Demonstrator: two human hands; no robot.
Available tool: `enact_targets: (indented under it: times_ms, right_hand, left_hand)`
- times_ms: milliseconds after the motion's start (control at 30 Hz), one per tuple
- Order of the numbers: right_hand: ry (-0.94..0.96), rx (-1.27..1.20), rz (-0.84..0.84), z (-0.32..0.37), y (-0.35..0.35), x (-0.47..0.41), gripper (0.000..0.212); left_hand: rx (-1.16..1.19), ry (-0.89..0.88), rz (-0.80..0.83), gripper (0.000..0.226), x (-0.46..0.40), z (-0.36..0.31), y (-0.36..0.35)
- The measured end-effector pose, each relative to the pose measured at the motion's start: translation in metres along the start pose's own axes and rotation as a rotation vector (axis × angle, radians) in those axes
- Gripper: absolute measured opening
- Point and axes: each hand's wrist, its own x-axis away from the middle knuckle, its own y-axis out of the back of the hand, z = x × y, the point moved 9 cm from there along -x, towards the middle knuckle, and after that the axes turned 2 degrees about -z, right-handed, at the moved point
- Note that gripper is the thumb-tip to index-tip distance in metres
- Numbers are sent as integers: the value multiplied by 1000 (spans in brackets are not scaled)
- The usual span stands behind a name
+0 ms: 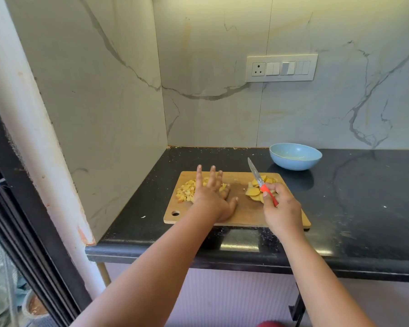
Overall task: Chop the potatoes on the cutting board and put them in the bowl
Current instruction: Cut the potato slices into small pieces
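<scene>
Nearest, the right hand [280, 208] grips the knife [261, 182] over uncut potato slices [254, 192]; the left hand [213, 197], fingers spread, rests by the diced pile [187, 191] on the cutting board [246, 213]. Chopping seems midway; slices likely come next. Beyond sits the bowl [295, 159], no potato visible inside.

Soft, even daylight fills the scene, bright on the marble wall [222, 67] and dimmer low down. The glossy black worktop [364, 208] throws back a pale rectangular glare patch on its front edge, just nearer than the right hand [281, 208], and a faint reflection of the blue bowl [295, 159] beyond that hand. Shadows are weak. Wide-angle distortion bends the pillar [33, 138] far left of the left hand [213, 197]. Detail is slightly soft throughout.
</scene>
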Motion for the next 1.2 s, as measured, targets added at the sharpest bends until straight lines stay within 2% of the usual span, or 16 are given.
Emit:
enact_targets:
  times_ms: [133, 367, 433, 533, 667, 800, 900, 1000, 1067, 1200]
  right_hand:
    - [-10, -16, 6, -2, 0, -1, 19]
    - [-120, -98, -135, -14, 15, -5, 19]
    - [-151, -131, -150, -18, 17, -5, 20]
    - [-169, -191, -163, -24, 17, -5, 20]
    - [-175, -226, -153, -27, 14, -6, 18]
    - [-169, -235, -150, -28, 13, -8, 18]
    - [-185, -237, -154, -30, 12, -8, 18]
    - [-196, -249, -163, -32, 13, -9, 18]
    - [-198, -254, -165, -32, 13, -9, 18]
    - [-198, -253, -172, -34, 13, -9, 17]
  left_hand:
    - [-32, 74, -55, 67, 1, 22, 2]
    - [355, 69, -270, 51, 7, 51, 23]
    - [390, 84, -368, 41, 7, 53, 33]
    - [528, 125, -442, 39, 3, 53, 41]
    - [707, 201, -397, 32, -7, 55, 37]
    - [624, 172, -312, 38, -17, 46, 36]
    - [471, 176, -379, 34, -19, 43, 45]
    - [472, 209, -406, 30, -21, 43, 49]
    - [523, 128, -359, 29, -26, 28, 48]
    - [828, -35, -195, 44, -31, -14, 39]
